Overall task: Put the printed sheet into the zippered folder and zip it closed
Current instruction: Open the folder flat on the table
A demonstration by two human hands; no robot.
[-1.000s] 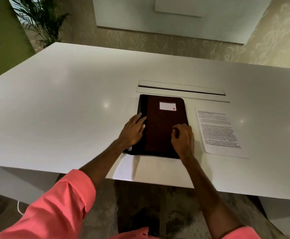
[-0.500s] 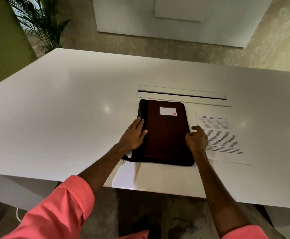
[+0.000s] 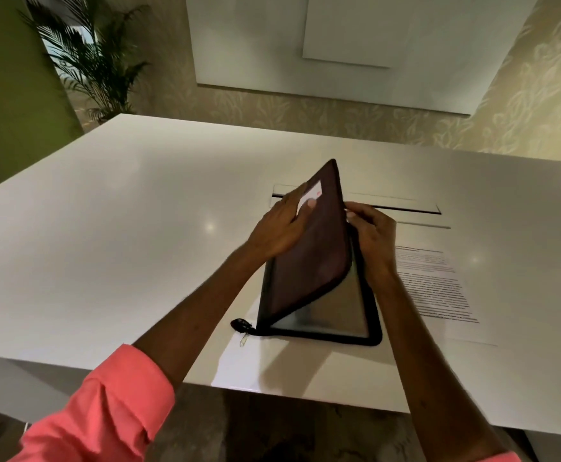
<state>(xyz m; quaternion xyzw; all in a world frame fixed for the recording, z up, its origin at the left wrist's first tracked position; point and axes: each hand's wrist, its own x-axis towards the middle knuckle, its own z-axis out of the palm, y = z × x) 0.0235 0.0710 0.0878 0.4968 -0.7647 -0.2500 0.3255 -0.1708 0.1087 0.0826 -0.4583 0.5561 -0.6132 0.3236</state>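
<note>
The dark brown zippered folder [image 3: 312, 261] lies near the table's front edge, unzipped, its front cover lifted to a steep angle and hinged on the left. A pale inner pocket [image 3: 325, 315] shows underneath. My left hand [image 3: 282, 228] rests flat on the outside of the raised cover, fingers near its white label. My right hand [image 3: 369, 235] grips the cover's right edge. The zipper pull [image 3: 242, 325] hangs off the folder's front left corner. The printed sheet [image 3: 439, 288] lies flat on the table just right of the folder, untouched.
The white table [image 3: 122, 235] has a long cable slot [image 3: 402, 208] behind the folder. Its front edge is cut in below the folder. A potted palm [image 3: 96, 58] stands at the back left, and a white wall panel [image 3: 339, 38] hangs behind.
The folder lay shut and flat before. My right hand slid to its right edge and has raised the front cover, while my left hand moved up along the cover's outside.
</note>
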